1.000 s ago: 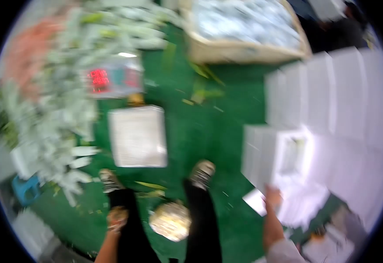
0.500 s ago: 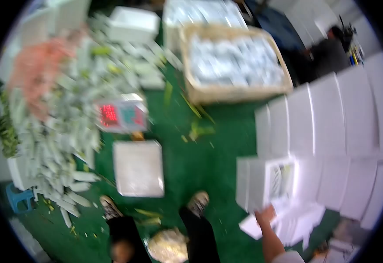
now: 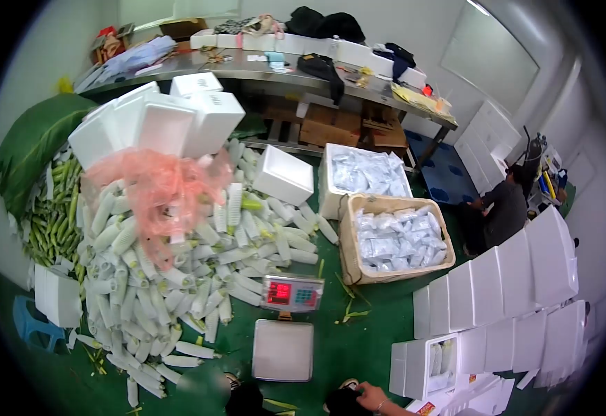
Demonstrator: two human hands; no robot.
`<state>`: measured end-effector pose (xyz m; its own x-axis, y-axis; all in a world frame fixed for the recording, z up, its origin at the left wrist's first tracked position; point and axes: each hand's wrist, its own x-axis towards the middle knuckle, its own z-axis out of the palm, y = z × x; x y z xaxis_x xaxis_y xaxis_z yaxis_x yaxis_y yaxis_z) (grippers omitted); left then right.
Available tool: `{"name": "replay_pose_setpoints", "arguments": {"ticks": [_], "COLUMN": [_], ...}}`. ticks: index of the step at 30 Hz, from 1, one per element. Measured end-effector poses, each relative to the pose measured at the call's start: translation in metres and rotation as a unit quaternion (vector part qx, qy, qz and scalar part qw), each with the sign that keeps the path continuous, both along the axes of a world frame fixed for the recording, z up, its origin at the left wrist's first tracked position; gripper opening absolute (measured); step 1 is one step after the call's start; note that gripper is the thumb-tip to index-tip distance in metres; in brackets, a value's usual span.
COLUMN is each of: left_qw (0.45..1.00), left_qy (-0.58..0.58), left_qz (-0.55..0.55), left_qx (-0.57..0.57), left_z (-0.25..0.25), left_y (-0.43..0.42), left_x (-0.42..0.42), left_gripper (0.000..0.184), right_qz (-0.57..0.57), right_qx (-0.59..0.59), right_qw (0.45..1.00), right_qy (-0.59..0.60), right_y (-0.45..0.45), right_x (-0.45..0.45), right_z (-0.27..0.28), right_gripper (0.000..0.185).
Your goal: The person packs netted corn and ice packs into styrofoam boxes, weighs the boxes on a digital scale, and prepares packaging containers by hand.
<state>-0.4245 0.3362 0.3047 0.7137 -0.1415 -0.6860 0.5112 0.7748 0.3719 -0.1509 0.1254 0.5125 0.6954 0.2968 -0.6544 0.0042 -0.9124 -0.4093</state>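
Note:
My right hand (image 3: 371, 396) is at the bottom edge, beside my dark trouser leg and left of the white foam lids (image 3: 487, 394). Its fingers look loosely apart, with nothing visible in them. A smeared pale patch left of my feet looks like my left hand (image 3: 202, 380); its fingers cannot be made out. Just ahead of my feet a digital scale has a bare metal plate (image 3: 283, 351) and a lit red display (image 3: 279, 293). Husked corn cobs (image 3: 157, 305) in pale mesh sleeves lie heaped to the left. On the right, an open foam box (image 3: 424, 367) holds sleeved cobs.
Stacked foam boxes (image 3: 483, 277) line the right side. Ahead are a tan crate (image 3: 365, 276) of clear packs, a white foam box (image 3: 292, 175) and a metal table (image 3: 240, 69). A person (image 3: 505, 211) sits at the back right. A blue stool (image 3: 36, 322) stands left.
The view has tilted upward, bringing the table and back wall into sight. My right hand has moved from the foam lids to beside my leg. The scale sits lower in view.

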Motion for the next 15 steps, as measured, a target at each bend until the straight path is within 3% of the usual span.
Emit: {"name": "replay_pose_setpoints", "arguments": {"ticks": [1,2,4,6,8,10,12,14,15], "left_qw": [0.97,0.884,0.922,0.938,0.915,0.885,0.858,0.835,0.827], "left_qy": [-0.005,-0.013,0.031,0.072,0.108,0.129,0.142,0.152,0.161], "left_qz": [-0.107,-0.204,-0.086,0.037,0.081,0.092,0.095,0.092,0.087], "left_qx": [0.219,0.421,0.376,0.338,0.379,0.438,0.485,0.52,0.532], "left_z": [0.016,0.028,0.053,0.051,0.069,0.09,0.107,0.116,0.116], "left_y": [0.029,0.057,0.11,0.197,0.277,0.339,0.376,0.398,0.402], "left_x": [0.012,0.031,0.032,0.034,0.07,0.12,0.174,0.228,0.254], "left_gripper": [0.026,0.027,0.03,0.033,0.035,0.037,0.038,0.04,0.041], "right_qz": [-0.013,-0.027,-0.081,-0.12,-0.039,-0.055,-0.09,0.013,0.043], "right_qx": [-0.025,-0.056,-0.087,-0.051,-0.126,-0.152,-0.148,-0.126,-0.089], "right_qw": [0.999,0.997,0.986,0.985,0.984,0.984,0.985,0.984,0.988], "right_qy": [-0.019,-0.039,-0.116,-0.112,-0.121,-0.069,0.028,-0.121,-0.119], "right_y": [0.015,0.025,0.025,0.019,0.02,0.029,0.071,0.074,0.083], "right_x": [-0.001,-0.001,-0.002,0.001,0.011,0.054,0.134,0.226,0.289], "right_z": [0.013,0.026,0.034,0.056,0.085,0.111,0.152,0.109,0.074], "right_gripper": [0.031,0.029,0.032,0.041,0.068,0.081,0.084,0.052,0.055]}}
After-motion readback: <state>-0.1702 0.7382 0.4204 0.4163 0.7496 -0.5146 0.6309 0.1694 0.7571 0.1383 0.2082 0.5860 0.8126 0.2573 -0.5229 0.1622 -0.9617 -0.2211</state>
